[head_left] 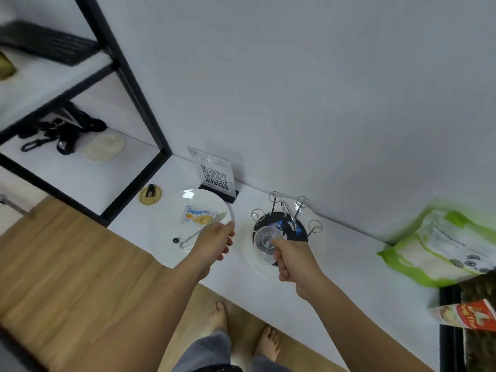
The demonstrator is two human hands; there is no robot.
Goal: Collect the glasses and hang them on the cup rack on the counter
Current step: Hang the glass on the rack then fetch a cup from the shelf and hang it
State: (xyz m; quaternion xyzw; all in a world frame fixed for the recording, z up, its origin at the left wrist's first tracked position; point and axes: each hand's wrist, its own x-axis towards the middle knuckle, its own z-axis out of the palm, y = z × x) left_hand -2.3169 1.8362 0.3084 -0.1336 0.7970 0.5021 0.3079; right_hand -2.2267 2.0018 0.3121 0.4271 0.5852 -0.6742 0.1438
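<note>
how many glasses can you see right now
1: a clear glass held by the right hand over the cup rack on the counter. None hang on the other pegs; any elsewhere are out of view.

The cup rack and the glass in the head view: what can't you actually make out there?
- Glass: whether it is already hooked on a prong; the right hand covers its near side.
- Cup rack: its near prongs, hidden behind the glass.
- Left hand: whether its grip touches the tongs; fingers hidden.
- Green bag: print blurred.
- Red carton: cut off by the right edge.
</note>
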